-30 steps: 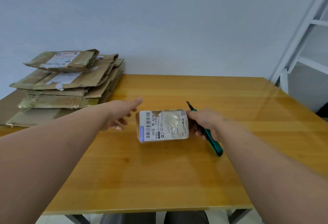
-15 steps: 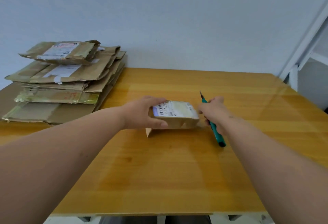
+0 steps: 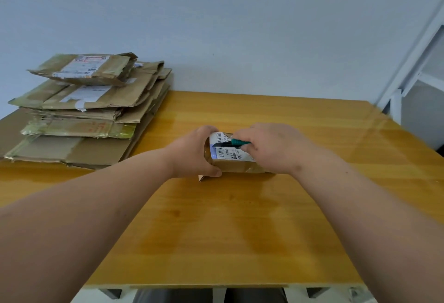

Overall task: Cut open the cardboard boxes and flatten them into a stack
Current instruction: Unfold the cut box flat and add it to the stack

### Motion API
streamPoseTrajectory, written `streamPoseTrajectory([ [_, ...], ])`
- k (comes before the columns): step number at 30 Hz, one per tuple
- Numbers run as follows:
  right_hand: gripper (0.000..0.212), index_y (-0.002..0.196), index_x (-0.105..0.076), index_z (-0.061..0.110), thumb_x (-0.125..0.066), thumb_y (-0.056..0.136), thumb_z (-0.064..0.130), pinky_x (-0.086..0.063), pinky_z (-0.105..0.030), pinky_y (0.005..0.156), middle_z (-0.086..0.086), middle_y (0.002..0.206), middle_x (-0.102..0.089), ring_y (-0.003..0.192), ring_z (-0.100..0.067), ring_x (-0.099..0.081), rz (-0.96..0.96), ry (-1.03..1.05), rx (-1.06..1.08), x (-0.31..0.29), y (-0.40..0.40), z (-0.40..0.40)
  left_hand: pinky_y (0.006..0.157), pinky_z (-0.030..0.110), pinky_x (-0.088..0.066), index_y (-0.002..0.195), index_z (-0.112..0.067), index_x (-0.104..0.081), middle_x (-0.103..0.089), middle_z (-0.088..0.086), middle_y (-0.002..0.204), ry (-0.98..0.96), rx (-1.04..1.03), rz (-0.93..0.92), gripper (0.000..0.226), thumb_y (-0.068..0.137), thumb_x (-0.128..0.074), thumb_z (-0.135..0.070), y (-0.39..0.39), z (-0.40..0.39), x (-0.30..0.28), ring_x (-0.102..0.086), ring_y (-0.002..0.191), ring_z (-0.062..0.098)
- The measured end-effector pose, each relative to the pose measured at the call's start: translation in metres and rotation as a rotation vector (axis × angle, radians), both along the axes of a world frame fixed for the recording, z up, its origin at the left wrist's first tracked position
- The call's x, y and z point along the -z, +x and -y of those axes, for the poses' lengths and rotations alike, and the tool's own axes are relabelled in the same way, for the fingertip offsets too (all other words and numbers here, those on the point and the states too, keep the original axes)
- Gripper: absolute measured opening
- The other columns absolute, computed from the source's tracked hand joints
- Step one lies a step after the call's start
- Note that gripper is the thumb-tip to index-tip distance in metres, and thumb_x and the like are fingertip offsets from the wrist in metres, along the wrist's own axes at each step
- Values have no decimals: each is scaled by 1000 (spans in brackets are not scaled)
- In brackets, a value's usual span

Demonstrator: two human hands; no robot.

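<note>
While the left hand (image 3: 192, 156) clamps the near-left end of a small box (image 3: 230, 158) on the table (image 3: 228, 230), thumb along its front, the right hand (image 3: 271, 149) is closed around a green knife (image 3: 230, 143), blade lying across the box's label. Flattened boxes (image 3: 81, 110) sit stacked at far left.

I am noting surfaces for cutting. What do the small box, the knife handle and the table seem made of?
Small box: brown cardboard, glossy tape, paper label. Knife handle: probably plastic, smooth teal. Table: wood or wood-look laminate, grain lines, shiny finish.
</note>
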State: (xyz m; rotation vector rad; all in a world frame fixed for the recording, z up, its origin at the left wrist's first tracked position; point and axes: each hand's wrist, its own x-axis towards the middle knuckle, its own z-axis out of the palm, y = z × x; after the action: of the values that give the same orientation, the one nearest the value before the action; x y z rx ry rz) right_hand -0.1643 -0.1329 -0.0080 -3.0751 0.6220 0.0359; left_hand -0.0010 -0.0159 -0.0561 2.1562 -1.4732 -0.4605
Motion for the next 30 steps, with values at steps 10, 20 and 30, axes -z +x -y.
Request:
streamPoseTrajectory([
  [10,24,116,-60,40,-46,101,26,-35,-31,56,7,91,-59,85,-21,-55,-29,-10,-18,-10,13,0,87,23,-44,142,-27,-34,-52,-9,128,24,6,52,92,67,-87,-29,-1,4,-2,-49,112,9],
  [20,29,122,-58,44,-46,102,26,-32,-29,54,11,90,-53,86,-19,-52,-19,-8,10,4,4,13,91,27,-45,142,-29,-32,-50,-9,132,86,38,69,95,65,-88,-32,-1,14,2,-50,117,12],
  [30,36,126,-55,41,-44,101,18,-48,-34,63,8,94,-55,87,-20,-57,-66,-41,76,20,-19,30,94,33,-47,142,-33,-31,-49,-9,134,157,30,88,96,65,-88,-36,-1,22,3,-50,119,16],
])
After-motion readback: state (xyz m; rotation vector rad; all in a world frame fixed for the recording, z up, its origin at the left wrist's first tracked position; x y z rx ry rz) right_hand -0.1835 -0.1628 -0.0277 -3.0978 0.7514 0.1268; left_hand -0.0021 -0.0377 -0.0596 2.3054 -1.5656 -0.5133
